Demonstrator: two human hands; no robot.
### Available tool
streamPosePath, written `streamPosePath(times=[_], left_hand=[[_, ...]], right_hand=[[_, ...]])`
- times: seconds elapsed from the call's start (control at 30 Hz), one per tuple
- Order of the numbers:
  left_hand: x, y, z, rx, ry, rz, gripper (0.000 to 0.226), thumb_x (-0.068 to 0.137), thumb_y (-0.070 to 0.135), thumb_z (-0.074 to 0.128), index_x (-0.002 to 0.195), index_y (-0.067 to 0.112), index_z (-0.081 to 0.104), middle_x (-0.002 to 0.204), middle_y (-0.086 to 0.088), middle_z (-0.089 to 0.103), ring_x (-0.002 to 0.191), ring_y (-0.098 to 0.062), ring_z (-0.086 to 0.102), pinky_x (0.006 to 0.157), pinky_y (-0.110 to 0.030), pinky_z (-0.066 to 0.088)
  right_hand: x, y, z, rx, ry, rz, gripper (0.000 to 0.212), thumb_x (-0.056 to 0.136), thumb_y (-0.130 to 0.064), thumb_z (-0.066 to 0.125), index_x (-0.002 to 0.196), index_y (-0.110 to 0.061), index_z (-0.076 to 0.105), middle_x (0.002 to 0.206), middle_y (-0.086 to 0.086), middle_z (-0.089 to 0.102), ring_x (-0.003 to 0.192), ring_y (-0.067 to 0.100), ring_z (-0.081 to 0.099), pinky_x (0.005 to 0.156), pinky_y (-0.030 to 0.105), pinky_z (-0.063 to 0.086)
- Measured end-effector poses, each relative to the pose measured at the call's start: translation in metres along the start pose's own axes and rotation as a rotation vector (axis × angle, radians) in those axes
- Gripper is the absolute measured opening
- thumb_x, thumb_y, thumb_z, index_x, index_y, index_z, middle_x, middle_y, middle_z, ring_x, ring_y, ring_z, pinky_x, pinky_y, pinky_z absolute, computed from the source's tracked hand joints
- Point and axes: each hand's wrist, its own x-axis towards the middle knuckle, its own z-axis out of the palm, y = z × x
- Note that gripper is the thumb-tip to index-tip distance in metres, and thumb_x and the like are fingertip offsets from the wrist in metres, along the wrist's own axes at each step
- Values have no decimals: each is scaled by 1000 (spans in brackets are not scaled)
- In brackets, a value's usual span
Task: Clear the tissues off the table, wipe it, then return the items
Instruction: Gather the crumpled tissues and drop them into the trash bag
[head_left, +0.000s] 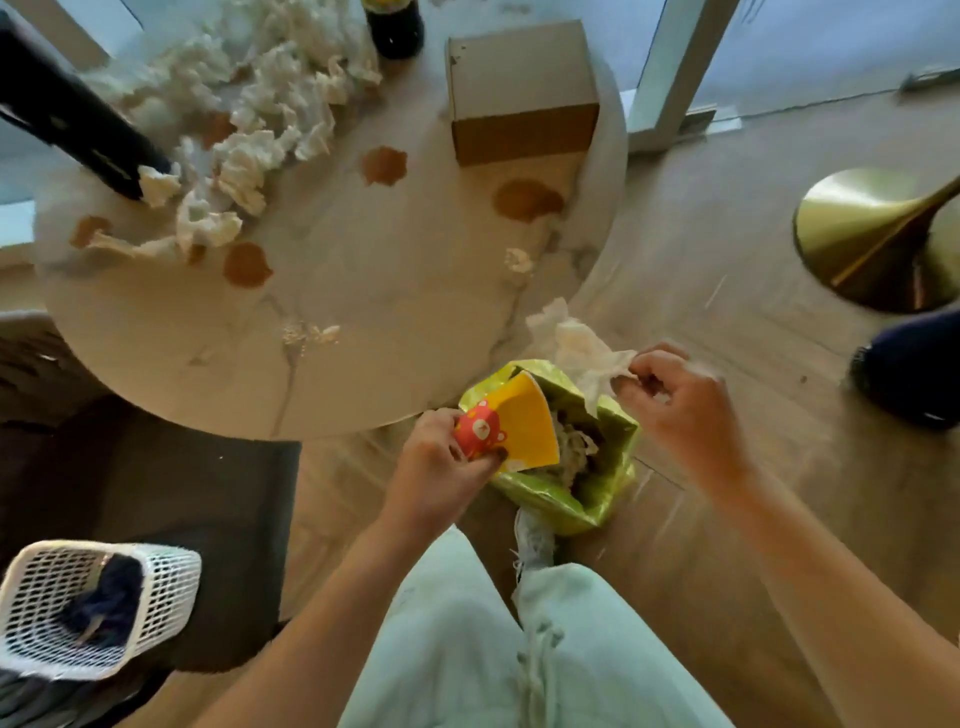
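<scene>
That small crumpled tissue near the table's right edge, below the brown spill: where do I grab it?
Pinch the small tissue from above at its raised crumpled middle. It sits alone on the table, clear of the brown spill, so a top-down grip from the right edge side looks easiest.

soft daylight, motion blur, edges warped

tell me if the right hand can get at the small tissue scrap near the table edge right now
Probably not yet: the right hand is shut on a tissue over the green-lined bin. The small scrap itself lies unobstructed.
</scene>
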Motion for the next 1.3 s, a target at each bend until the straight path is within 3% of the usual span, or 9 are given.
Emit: streamPosePath(times=[0.1,0.17,0.23,0.33,0.57,0.7,0.87,1.07,1.3], left_hand=[[13,-5,29,39,-119,-76,38,75,27,74,103,11,55,96,-3,51,85,-17,51,73,-26,47],[25,-9,48,57,-179,-144,36,78,26,72,104,10,53,97,-4,49,85,-16,50,73,-27,45],[40,-16,67,67,-220,-230,37,79,26,69,107,8,52,99,-7,51,87,-19,51,76,-31,47],[62,-31,94,91,-273,-350,41,81,28,66,112,8,49,102,-8,56,90,-22,54,78,-34,48],[108,-63,139,182,-337,-390,53,83,33,64,123,5,42,116,-14,56,106,-28,55,82,-33,45],[115,-71,149,158,-406,-356,70,87,39,58,140,7,26,128,-13,48,115,-25,49,84,-27,39],[107,-62,141,207,-403,-284,57,90,28,56,138,9,32,133,-14,46,119,-26,47,90,-29,40],[78,-30,99,145,-400,-154,37,92,24,53,126,11,48,124,-6,56,109,-18,54,87,-25,42],[40,9,18,-82,-219,49,23,91,15,56,113,11,60,108,-2,63,100,-10,59,91,-21,47]], right_hand=[[-17,39,6,-45,-36,88,8,76,-2,70,71,-1,63,74,-1,53,54,6,44,56,2,34],[-26,64,18,-85,-76,177,13,77,-3,69,67,-2,61,71,1,51,54,17,47,53,9,33],[-31,87,33,-112,-116,290,15,80,-7,66,67,-3,58,71,4,49,62,26,50,55,20,29],[-32,116,61,-90,-208,457,17,86,-9,59,72,1,56,78,8,49,73,22,45,58,20,23],[-19,175,123,-197,-538,643,21,91,-24,52,90,-6,61,91,9,51,83,26,49,66,32,36],[-30,180,127,-220,-570,672,24,91,-18,47,101,-3,62,104,12,58,91,28,53,71,34,44],[-45,161,113,-201,-539,658,28,94,-18,46,115,-7,61,118,13,57,108,29,53,91,39,45],[-41,121,91,-141,-408,568,25,94,-16,48,112,-7,62,112,11,59,103,26,55,84,31,44],[12,25,78,-84,-108,164,21,87,0,54,104,-1,66,99,14,66,90,24,60,79,15,38]])
